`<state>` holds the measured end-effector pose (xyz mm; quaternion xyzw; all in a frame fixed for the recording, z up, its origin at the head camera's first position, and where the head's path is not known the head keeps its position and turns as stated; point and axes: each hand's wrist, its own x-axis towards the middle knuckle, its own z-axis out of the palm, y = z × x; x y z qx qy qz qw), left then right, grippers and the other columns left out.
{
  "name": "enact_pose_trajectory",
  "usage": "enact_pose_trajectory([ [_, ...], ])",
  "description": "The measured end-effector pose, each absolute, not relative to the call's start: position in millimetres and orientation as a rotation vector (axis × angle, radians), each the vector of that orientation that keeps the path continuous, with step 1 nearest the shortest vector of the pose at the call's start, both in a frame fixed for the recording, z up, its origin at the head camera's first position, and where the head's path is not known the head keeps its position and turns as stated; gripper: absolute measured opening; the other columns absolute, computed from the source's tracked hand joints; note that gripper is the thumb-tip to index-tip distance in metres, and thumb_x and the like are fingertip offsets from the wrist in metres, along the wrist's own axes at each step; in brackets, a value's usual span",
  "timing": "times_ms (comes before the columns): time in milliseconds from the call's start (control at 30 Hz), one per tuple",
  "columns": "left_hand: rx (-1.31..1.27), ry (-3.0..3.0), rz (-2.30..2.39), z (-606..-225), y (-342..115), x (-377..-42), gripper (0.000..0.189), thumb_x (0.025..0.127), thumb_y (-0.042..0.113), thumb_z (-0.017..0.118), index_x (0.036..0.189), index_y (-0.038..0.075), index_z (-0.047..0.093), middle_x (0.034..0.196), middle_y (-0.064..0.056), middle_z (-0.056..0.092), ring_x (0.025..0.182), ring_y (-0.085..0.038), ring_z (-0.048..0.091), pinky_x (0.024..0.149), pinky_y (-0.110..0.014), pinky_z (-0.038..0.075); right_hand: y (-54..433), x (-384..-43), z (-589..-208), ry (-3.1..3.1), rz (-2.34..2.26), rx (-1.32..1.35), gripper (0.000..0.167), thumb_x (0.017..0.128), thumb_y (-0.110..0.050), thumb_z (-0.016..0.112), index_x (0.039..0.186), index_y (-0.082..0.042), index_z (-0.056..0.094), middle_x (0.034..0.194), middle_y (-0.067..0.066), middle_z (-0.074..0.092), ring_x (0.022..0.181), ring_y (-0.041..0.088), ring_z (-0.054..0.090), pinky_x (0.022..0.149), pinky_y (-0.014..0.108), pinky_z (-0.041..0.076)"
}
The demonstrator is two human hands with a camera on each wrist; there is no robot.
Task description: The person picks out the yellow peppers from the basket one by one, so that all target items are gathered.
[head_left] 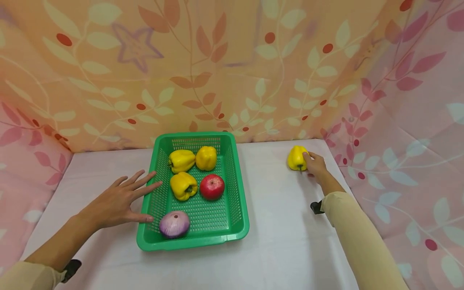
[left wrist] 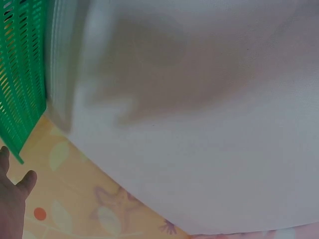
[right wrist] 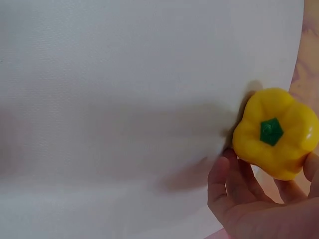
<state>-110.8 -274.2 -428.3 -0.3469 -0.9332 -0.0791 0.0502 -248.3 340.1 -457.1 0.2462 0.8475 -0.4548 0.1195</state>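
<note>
At the right of the table, my right hand grips a yellow bell pepper. In the right wrist view its green stem end faces the camera, with fingers and thumb around the lower side. My left hand is spread with straight fingers, fingertips over the left rim of a green plastic basket. Inside the basket lie three yellow bell peppers, a red pomegranate and a purple onion. The left wrist view shows the basket's side and part of that hand.
A white cloth covers the table. Leaf-patterned fabric rises behind it and along the right side. The basket stands left of the table's middle, close to the back fabric.
</note>
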Motion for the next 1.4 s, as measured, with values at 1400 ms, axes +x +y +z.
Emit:
enact_pose_trajectory([
  [1400, -1.061, -2.815, -0.212, -426, -273, -110, 0.095, 0.075, 0.074, 0.068, 0.152, 0.025, 0.043, 0.159, -0.009, 0.035, 0.147, -0.036, 0.028, 0.101, -0.067, 0.036, 200, -249, -353, 2.376, -1.521, 0.007, 0.081, 0.098, -0.045, 0.057, 0.161, -0.023, 0.011, 0.165, 0.017, 0.007, 0.149, 0.035, 0.018, 0.108, 0.06, 0.038],
])
